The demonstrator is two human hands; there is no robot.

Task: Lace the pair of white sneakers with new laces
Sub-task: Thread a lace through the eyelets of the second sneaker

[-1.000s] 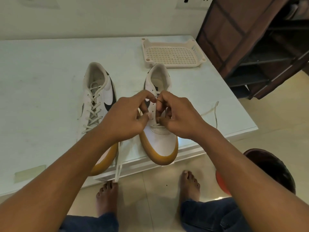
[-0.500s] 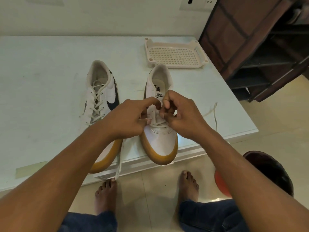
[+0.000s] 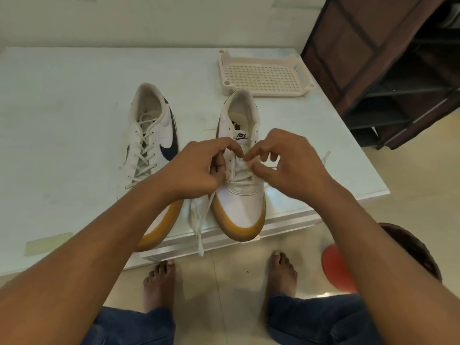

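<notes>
Two white sneakers with gum soles stand on the white table (image 3: 62, 115), toes toward me. The left sneaker (image 3: 154, 135) is laced most of the way up. The right sneaker (image 3: 242, 205) has lace only across its lowest eyelets. My left hand (image 3: 199, 168) grips the right sneaker's left eyelet flap, and one lace end (image 3: 200, 220) hangs from under it over the table edge. My right hand (image 3: 286, 163) pinches the white lace at the middle eyelets. The other lace end (image 3: 324, 156) trails on the table to the right.
A cream perforated plastic tray (image 3: 265, 74) sits at the table's back right. A dark brown shelf unit (image 3: 388, 66) stands to the right. A red stool (image 3: 336, 270) is on the floor by my right leg. My bare feet rest below the table edge.
My hands have spread slightly apart over the right sneaker, uncovering the tongue label. My right hand has shifted right with the lace pinched in it.
</notes>
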